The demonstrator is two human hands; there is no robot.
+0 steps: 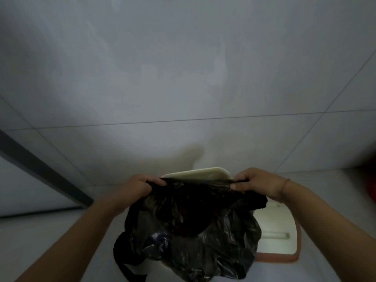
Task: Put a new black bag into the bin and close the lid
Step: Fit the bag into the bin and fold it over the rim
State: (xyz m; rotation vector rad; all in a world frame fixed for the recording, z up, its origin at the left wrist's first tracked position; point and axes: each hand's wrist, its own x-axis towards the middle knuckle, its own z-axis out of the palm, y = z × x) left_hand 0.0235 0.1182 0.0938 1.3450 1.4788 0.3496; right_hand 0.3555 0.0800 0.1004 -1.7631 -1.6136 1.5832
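Observation:
A crumpled black plastic bag [189,231] hangs in front of me at the bottom middle of the head view. My left hand [136,189] grips its top edge on the left, and my right hand [257,184] grips the top edge on the right, stretching the mouth between them. Behind the bag's upper edge stands the cream-coloured bin lid [200,173], raised. The bag hides most of the bin; a pale bit of its rim [160,267] shows under the bag at the bottom.
A white tiled wall [183,78] fills the upper view. A dark strip [40,169] runs diagonally on the left. To the right of the bag lies a pale squat-toilet pan [274,231] with a reddish border. The floor is pale tile.

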